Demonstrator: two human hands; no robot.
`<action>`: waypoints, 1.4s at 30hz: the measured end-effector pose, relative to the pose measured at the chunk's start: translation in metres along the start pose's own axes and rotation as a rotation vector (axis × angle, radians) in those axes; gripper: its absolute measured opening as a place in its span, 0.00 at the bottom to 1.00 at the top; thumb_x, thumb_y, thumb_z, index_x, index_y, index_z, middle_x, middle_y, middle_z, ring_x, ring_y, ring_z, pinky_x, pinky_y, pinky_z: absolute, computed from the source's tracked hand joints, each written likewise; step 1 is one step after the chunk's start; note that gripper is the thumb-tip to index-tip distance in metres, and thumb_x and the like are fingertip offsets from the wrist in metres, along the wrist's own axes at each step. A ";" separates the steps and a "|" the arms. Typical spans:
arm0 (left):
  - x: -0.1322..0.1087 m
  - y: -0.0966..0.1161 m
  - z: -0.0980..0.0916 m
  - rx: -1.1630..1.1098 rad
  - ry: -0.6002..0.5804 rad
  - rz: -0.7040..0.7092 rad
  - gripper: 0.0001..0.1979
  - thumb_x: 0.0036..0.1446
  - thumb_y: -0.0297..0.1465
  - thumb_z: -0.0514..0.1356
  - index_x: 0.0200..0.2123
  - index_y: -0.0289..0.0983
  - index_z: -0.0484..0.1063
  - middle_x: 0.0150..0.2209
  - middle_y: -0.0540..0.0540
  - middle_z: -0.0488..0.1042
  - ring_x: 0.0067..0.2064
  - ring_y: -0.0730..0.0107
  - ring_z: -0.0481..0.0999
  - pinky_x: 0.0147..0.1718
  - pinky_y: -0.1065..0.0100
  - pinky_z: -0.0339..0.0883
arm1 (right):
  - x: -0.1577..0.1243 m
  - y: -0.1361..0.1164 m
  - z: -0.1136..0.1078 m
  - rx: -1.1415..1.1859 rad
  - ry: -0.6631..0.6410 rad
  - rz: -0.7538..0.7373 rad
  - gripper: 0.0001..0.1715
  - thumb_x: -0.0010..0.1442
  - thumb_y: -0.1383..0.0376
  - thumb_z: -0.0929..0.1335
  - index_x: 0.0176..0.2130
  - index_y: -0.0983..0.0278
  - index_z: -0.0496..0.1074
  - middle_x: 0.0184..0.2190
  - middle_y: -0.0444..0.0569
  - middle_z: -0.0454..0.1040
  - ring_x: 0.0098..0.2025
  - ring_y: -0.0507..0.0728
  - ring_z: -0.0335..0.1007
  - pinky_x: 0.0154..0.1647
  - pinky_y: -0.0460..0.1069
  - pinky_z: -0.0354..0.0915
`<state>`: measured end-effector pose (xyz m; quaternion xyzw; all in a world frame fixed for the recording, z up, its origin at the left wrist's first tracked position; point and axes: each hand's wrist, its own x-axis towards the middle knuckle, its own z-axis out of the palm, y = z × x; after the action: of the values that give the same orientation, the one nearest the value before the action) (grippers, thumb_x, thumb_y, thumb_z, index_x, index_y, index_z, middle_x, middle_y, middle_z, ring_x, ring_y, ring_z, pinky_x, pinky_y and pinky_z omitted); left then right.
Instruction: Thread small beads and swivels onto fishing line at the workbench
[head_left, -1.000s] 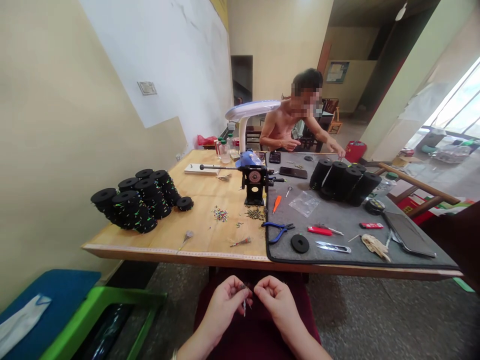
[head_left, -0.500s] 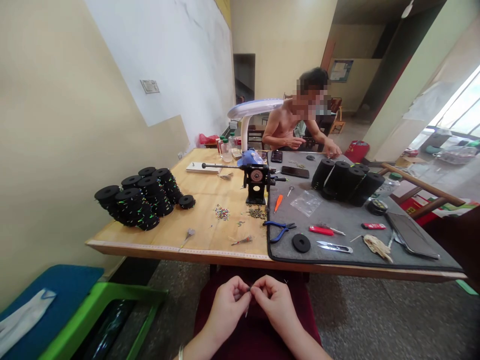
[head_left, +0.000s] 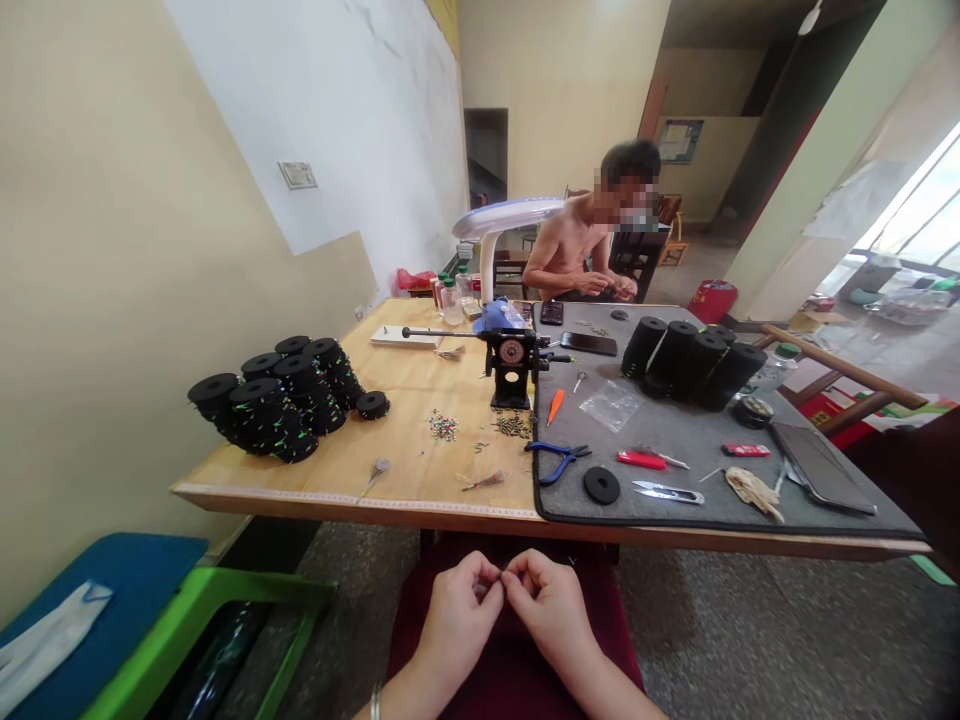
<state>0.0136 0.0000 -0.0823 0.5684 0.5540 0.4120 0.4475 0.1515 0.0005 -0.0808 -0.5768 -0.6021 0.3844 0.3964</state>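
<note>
My left hand (head_left: 465,600) and my right hand (head_left: 546,598) meet fingertip to fingertip over a dark red cloth (head_left: 517,670), in front of the table edge. Both are closed in a pinch. Whatever sits between the fingertips is too small to make out. On the wooden table (head_left: 315,470) beyond lie a pile of small coloured beads (head_left: 443,426), a pile of small dark metal pieces (head_left: 514,426) and a small bundle of thin strands (head_left: 482,482). Blue-handled pliers (head_left: 556,460) and a black foam disc (head_left: 601,485) rest on the grey mat (head_left: 637,530).
Stacked black foam spools (head_left: 300,385) with coloured bits stand at left; more black spools (head_left: 679,355) stand at right. A black winding device (head_left: 512,365) and a lamp (head_left: 489,260) are mid-table. Snips (head_left: 669,493) and a red knife (head_left: 642,459) lie nearer. A co-worker (head_left: 570,250) sits opposite.
My hands stay pinched together in nearly the same place; the thin pale end below my left fingers no longer shows. The co-worker's hand has drawn back from the right-hand spools toward the other hand.
</note>
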 end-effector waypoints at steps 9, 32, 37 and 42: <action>0.006 0.004 0.000 -0.591 -0.121 -0.384 0.14 0.41 0.32 0.69 0.31 0.36 0.69 0.26 0.51 0.73 0.27 0.73 0.73 0.27 0.72 0.67 | 0.008 0.009 0.005 0.302 -0.021 0.165 0.11 0.50 0.60 0.69 0.22 0.63 0.66 0.14 0.38 0.62 0.17 0.48 0.54 0.19 0.43 0.51; 0.009 -0.010 0.000 -0.751 -0.110 -0.499 0.14 0.40 0.34 0.70 0.26 0.34 0.69 0.23 0.53 0.69 0.24 0.79 0.66 0.23 0.75 0.58 | -0.001 0.009 0.006 0.457 -0.203 0.315 0.14 0.47 0.59 0.70 0.22 0.64 0.64 0.13 0.35 0.56 0.17 0.46 0.44 0.19 0.44 0.42; 0.009 -0.013 0.000 -0.756 -0.117 -0.506 0.14 0.41 0.34 0.69 0.26 0.34 0.69 0.25 0.52 0.69 0.24 0.79 0.66 0.23 0.75 0.58 | -0.001 0.011 0.006 0.437 -0.218 0.287 0.14 0.48 0.59 0.69 0.22 0.64 0.63 0.14 0.36 0.57 0.18 0.47 0.45 0.20 0.44 0.43; 0.010 -0.009 -0.001 -0.536 -0.084 -0.309 0.09 0.47 0.33 0.64 0.26 0.34 0.68 0.22 0.53 0.69 0.23 0.76 0.64 0.24 0.73 0.58 | -0.001 0.012 0.006 0.415 -0.221 0.267 0.12 0.49 0.61 0.68 0.22 0.64 0.63 0.15 0.35 0.55 0.18 0.47 0.43 0.20 0.45 0.42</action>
<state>0.0102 0.0096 -0.0911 0.3560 0.4865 0.4467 0.6612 0.1505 -0.0005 -0.0939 -0.5120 -0.4683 0.6092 0.3838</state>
